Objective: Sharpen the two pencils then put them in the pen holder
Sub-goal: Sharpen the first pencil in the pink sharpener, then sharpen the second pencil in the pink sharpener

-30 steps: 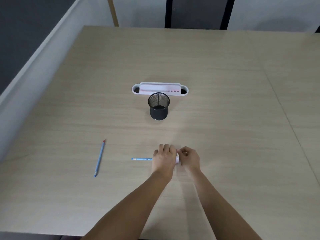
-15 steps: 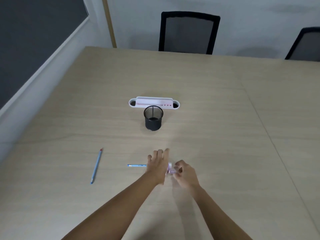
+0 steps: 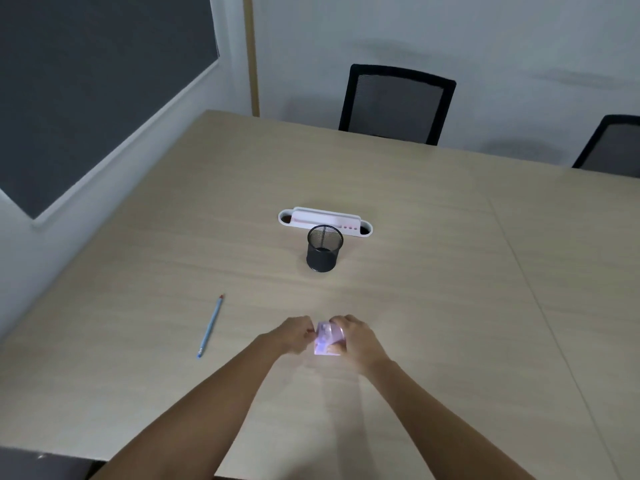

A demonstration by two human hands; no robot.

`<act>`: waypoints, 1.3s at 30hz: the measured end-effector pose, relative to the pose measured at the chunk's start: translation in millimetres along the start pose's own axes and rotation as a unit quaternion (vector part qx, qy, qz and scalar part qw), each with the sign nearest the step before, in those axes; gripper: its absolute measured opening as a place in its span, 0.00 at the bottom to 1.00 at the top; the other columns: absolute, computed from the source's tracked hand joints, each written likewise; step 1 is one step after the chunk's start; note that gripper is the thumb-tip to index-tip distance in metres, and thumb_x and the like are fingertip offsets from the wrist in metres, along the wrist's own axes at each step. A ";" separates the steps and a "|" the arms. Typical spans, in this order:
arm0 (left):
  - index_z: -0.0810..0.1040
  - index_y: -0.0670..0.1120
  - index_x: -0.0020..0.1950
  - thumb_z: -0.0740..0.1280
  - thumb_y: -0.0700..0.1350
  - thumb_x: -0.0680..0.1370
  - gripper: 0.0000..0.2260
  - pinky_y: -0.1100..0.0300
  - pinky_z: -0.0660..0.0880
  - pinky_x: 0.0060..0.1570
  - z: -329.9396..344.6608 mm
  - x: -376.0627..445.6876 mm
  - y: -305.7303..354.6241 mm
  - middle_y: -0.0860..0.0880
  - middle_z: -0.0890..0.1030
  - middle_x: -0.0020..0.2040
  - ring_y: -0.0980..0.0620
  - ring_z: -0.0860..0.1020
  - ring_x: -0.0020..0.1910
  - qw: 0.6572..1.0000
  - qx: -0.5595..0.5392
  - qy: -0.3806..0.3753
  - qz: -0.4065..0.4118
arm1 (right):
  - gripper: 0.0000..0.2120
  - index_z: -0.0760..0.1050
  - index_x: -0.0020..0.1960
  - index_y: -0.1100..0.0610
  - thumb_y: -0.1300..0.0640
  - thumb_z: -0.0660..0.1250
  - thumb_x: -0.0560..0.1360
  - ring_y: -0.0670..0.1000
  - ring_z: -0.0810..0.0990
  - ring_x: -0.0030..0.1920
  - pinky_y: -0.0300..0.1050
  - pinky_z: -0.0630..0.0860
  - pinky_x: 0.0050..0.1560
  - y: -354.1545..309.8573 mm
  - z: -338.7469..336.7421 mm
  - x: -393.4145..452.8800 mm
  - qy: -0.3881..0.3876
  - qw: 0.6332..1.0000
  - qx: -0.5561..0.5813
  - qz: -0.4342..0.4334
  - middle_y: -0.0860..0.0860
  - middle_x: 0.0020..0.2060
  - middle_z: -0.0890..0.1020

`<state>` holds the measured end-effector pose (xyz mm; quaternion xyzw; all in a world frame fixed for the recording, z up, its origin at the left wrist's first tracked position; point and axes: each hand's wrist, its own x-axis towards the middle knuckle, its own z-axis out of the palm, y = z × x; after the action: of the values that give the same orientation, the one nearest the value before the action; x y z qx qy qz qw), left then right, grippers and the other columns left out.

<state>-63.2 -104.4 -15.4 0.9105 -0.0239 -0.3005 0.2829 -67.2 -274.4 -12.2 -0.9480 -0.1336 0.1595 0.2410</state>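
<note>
A blue pencil with a red end lies loose on the wooden table, left of my hands. My right hand is wrapped around a small pale purple sharpener. My left hand is closed, its fingertips pinched against the sharpener's left side. The second pencil is hidden under that hand. The black mesh pen holder stands upright farther back, apart from both hands, and looks empty.
A white desk organiser lies right behind the pen holder. Two black chairs stand at the table's far edge. A wall with a dark panel runs along the left side.
The stretch of pencil that stuck out left of my left hand no longer shows. My left hand has curled shut against the sharpener, and my right hand has closed around it. The view tilted up.
</note>
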 end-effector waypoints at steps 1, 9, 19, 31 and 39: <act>0.74 0.39 0.51 0.56 0.46 0.79 0.12 0.60 0.65 0.38 0.4 0.5 -2.6 0.38 0.79 0.53 0.44 0.74 0.44 1.000 -0.001 0.007 0.000 | 0.18 0.76 0.58 0.59 0.61 0.66 0.68 0.60 0.79 0.47 0.47 0.75 0.45 -1.1 -0.1 0.4 -0.001 1.000 -0.004 0.007 0.58 0.50 0.79; 0.70 0.48 0.40 0.65 0.71 0.65 0.26 0.57 0.66 0.50 -6.0 0.3 -33.5 0.51 0.73 0.41 0.47 0.74 0.46 0.987 0.101 0.099 -0.081 | 0.17 0.75 0.56 0.60 0.60 0.66 0.68 0.56 0.75 0.43 0.42 0.66 0.39 -5.2 1.3 0.4 0.005 0.999 -0.017 0.030 0.57 0.47 0.77; 0.73 0.39 0.59 0.57 0.37 0.78 0.11 0.55 0.71 0.54 -13.7 -13.9 -81.7 0.38 0.73 0.59 0.41 0.74 0.57 0.967 -0.030 0.218 -0.128 | 0.18 0.76 0.57 0.57 0.58 0.68 0.67 0.53 0.74 0.40 0.40 0.65 0.41 3.0 8.2 1.7 0.040 0.999 -0.015 0.005 0.50 0.43 0.75; 0.79 0.43 0.52 0.64 0.37 0.75 0.08 0.50 0.79 0.46 -14.2 1.0 -117.8 0.42 0.82 0.50 0.42 0.81 0.50 0.908 -0.102 0.287 -0.289 | 0.22 0.76 0.60 0.55 0.61 0.71 0.67 0.52 0.75 0.43 0.43 0.70 0.44 3.9 12.1 1.6 0.058 0.998 0.003 0.009 0.53 0.51 0.80; 0.69 0.41 0.61 0.65 0.48 0.75 0.17 0.50 0.71 0.53 -13.4 -11.2 -151.9 0.40 0.72 0.59 0.41 0.69 0.60 0.872 -0.059 0.353 -0.334 | 0.22 0.76 0.60 0.56 0.61 0.72 0.67 0.55 0.79 0.46 0.44 0.73 0.46 2.5 12.7 1.1 0.058 0.998 0.002 0.009 0.54 0.52 0.81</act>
<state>-84.0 32.1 -81.0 0.8915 0.4007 -0.0364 0.2083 -70.5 -270.9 -24.3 -0.9564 -0.1104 0.1068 0.2485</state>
